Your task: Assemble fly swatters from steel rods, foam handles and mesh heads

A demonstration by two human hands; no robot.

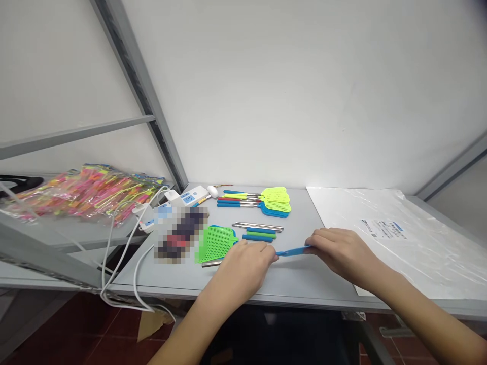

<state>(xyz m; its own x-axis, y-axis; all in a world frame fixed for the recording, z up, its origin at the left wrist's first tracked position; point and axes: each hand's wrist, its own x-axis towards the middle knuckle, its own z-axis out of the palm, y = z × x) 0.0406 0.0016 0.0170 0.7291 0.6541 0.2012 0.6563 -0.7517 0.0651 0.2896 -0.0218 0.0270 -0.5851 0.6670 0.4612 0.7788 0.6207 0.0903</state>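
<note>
My left hand (249,261) and my right hand (340,251) are both closed on a blue fly swatter head (292,251), held nearly edge-on above the table. A metal tube end (211,263) sticks out to the left behind my left wrist; my hand hides whether it joins the blue piece. Just left of that hand lie green fly swatter heads (218,244), with a blue one beneath. Beyond my hands are blue and green handle grips (261,235) and thin metal tubes (258,226). Fly swatters (276,200) with yellow and blue heads lie stacked at the back.
A white power strip (194,195) with plugs and trailing white cables (110,274) runs along the left. A blurred dark object (182,235) lies beside it. Bagged colourful items (102,192) fill the left side. A white plastic sheet (380,228) with a label covers the right.
</note>
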